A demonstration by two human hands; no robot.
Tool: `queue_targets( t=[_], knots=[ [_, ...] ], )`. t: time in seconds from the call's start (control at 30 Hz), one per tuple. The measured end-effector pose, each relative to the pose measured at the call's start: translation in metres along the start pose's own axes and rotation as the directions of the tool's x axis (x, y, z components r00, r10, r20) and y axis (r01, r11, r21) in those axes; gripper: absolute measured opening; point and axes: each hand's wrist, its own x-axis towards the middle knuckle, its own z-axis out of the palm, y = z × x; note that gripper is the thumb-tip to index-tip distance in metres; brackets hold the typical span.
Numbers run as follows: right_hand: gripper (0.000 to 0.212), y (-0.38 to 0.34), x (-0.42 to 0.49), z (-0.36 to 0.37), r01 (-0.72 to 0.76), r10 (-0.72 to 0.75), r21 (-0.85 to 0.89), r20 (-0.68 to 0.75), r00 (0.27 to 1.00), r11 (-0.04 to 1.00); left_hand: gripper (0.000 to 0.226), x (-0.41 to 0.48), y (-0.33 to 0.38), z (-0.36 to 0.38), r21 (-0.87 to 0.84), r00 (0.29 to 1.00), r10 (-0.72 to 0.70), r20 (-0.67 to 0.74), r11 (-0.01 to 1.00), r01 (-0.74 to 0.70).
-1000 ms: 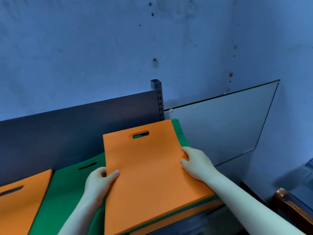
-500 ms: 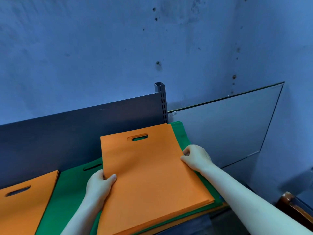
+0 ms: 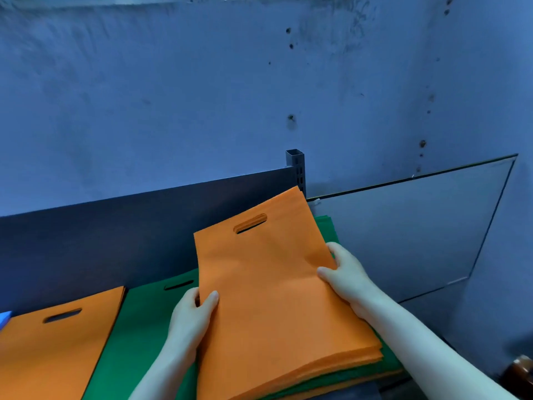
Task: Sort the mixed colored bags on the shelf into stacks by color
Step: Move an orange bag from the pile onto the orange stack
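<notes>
Both hands point(image 3: 190, 316) point(image 3: 346, 272) grip orange bags point(image 3: 274, 298) tilted above green bags point(image 3: 138, 342).

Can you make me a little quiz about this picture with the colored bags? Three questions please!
1. True or false: the left hand and the right hand both grip the orange bundle.
2. What color are the bags showing just beneath that bundle? A blue, B green, C red.
3. Fill in: the second orange stack lies to the ___ of the held bundle.

Key: 1 true, each hand has a thumb on top of one side edge. 2 B, the green bags peek out from under it. 3 left.
</notes>
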Motion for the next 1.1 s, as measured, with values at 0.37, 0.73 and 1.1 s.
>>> queue_targets(
  t=[0.37,0.73,1.1],
  knots=[
    [0.026,0.001,0.009,0.002,-0.076,0.055,0.265,0.087,0.995,0.961,0.012,0.010,-0.018,-0.013,-0.038,0.995,-0.024,-0.096,0.999,0.020],
    [0.016,0.043,0.020,-0.021,-0.152,0.159,0.054,-0.168,0.973,0.987,0.005,0.001,-0.018,0.007,0.093,0.994,0.009,-0.111,0.996,0.001],
    [0.056,0.028,0.000,-0.011,-0.003,0.033,-0.328,0.086,0.996,0.945,0.010,-0.008,-0.009,0.014,0.102,0.994,0.054,-0.098,0.994,-0.044]
  ],
)
